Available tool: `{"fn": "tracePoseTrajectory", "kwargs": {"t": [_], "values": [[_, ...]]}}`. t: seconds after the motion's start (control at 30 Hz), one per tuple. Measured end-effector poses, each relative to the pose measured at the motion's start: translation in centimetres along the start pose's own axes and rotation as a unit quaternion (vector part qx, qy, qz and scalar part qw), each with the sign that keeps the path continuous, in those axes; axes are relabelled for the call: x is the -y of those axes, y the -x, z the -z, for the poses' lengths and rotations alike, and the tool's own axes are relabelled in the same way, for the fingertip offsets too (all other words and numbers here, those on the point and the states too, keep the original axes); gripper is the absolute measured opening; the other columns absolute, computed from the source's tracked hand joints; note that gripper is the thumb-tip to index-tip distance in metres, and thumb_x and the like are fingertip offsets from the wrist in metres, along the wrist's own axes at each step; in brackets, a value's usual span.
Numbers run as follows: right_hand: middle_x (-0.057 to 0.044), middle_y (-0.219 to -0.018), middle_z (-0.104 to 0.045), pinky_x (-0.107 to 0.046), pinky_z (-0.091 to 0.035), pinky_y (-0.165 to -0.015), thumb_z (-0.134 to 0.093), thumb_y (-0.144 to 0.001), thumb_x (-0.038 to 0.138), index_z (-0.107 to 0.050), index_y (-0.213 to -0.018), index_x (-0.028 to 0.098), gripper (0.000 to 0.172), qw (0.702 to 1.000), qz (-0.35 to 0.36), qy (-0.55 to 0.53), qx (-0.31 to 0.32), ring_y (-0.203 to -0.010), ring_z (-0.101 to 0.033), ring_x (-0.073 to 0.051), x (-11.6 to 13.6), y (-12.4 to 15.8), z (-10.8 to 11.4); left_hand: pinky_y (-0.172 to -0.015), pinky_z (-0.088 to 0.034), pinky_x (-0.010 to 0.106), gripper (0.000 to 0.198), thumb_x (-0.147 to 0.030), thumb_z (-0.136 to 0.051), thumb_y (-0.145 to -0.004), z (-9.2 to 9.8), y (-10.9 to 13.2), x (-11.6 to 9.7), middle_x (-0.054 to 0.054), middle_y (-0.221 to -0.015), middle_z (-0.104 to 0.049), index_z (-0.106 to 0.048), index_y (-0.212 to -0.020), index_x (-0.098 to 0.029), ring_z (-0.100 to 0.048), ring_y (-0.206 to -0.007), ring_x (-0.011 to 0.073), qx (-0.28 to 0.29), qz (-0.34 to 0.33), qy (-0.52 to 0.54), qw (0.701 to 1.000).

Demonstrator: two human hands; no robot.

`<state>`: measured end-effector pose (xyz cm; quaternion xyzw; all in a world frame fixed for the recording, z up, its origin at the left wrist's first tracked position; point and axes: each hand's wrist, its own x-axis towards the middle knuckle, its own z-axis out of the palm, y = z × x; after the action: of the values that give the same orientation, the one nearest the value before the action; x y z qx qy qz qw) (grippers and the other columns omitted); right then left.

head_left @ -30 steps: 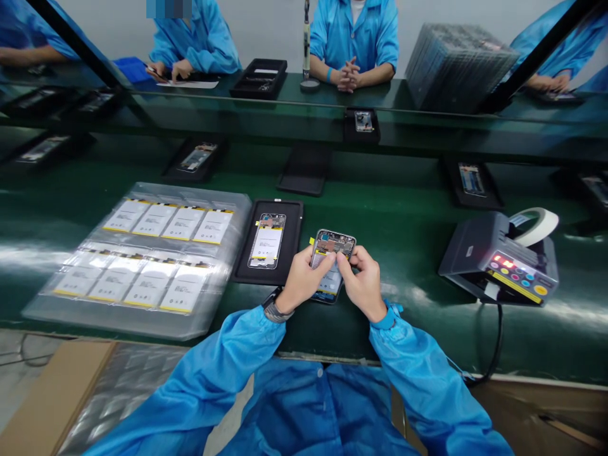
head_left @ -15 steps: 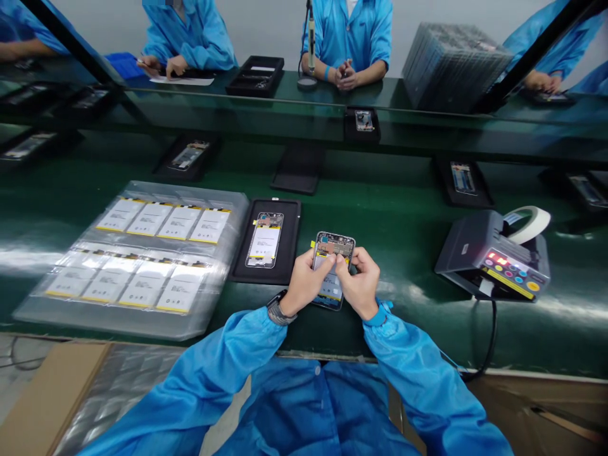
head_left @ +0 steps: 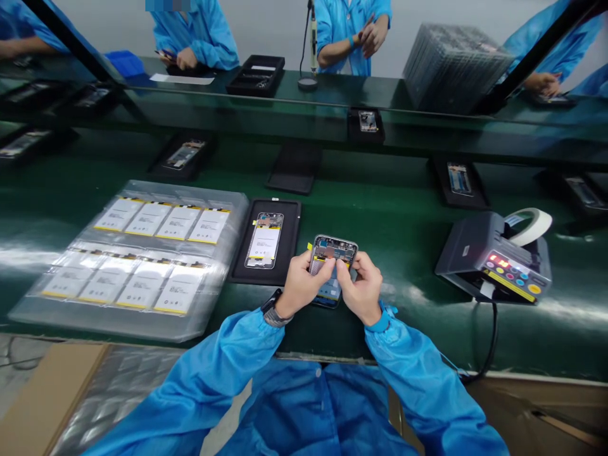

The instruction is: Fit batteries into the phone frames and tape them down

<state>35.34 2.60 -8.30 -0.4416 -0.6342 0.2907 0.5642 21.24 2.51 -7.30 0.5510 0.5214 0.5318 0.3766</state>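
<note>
Currently, in hand: an opened phone point(head_left: 332, 266), held just above the green bench point(head_left: 408, 253) near its front edge, bare insides facing up.
Left hand point(head_left: 300, 286): closed around the phone's left side, thumb pressing onto the parts near its top.
Right hand point(head_left: 361, 288): clamped on the right side, thumb and forefinger pinched at the upper middle; what they pinch is too small to tell.
Beside it: a black tray point(head_left: 268, 240) just to the left, carrying a second opened phone point(head_left: 265, 239).
Further left: a clear plastic tray of batteries point(head_left: 137, 253) in two rows.
Right: a tape dispenser point(head_left: 494, 256) with lit buttons, well apart.
Doing it well: judging by the grip, keep the frame braced by both palms, press straight down with thumb pads only, and keep fingertips off the exposed board.
Across the bench: other people in blue coats, their hands at their own places.
</note>
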Motion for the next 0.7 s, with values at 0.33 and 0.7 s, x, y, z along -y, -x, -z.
{"fn": "tracePoseTrajectory", "kwargs": {"t": [0.33,0.7], "values": [[-0.002,-0.074,-0.072,-0.029,-0.052,-0.056,-0.068,-0.092,0.033,-0.064,-0.091,0.023,0.01,0.997,0.015,0.058,-0.046,-0.059,-0.066,-0.018,0.3,1.6,-0.1,-0.054,-0.043,0.024,0.026,-0.04,-0.069,-0.08,-0.4,1.2,-0.7,0.002,-0.062,-0.065,-0.072,-0.077,-0.014,-0.053,-0.055,0.0132,-0.003,0.018,-0.005,1.0],[-0.001,-0.078,-0.073,-0.028,-0.053,-0.059,-0.067,-0.094,0.026,-0.066,-0.094,0.023,0.003,0.999,0.03,0.018,-0.014,-0.063,-0.067,-0.017,0.8,0.8,0.5,-0.058,-0.045,0.025,0.031,-0.045,-0.071,-0.082,-0.4,1.0,-0.4,0.002,-0.065,-0.065,-0.071,-0.078,-0.015,-0.054,-0.059,0.0138,-0.002,0.037,0.02,0.999]]}}
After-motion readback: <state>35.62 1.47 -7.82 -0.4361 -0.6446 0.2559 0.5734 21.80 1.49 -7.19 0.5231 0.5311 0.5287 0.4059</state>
